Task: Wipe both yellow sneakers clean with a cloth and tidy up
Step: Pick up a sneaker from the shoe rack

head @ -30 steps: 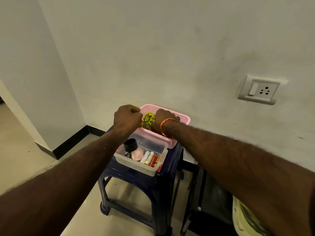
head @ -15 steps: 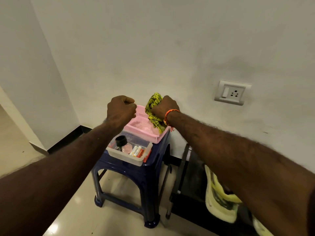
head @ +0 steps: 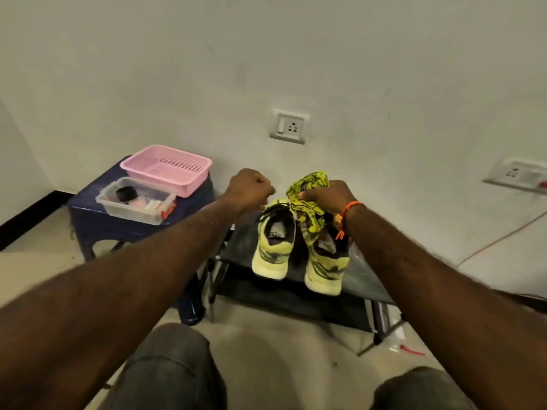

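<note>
Wall (head: 296, 54) fills the top half, with one socket (head: 289, 126) in full and a second socket (head: 516, 174) cut off at the right edge. Rack (head: 367, 279), dark and low, carries both sneakers; its right end is hidden under the right forearm. Stool (head: 88, 214) holds a pink basket (head: 170, 168) and a clear box (head: 136, 201), contents too blurred to name. Left sneaker (head: 273, 247) sits heel toward the camera, toe hidden by its own body. Right sneaker (head: 324, 267) lies just beside it, its upper part covered by the cloth (head: 309, 199). Right hand (head: 325, 195) has fingers clamped on the bunched cloth above that sneaker. Left hand (head: 251, 187) is a fist, fingers curled together, holding nothing visible.
</note>
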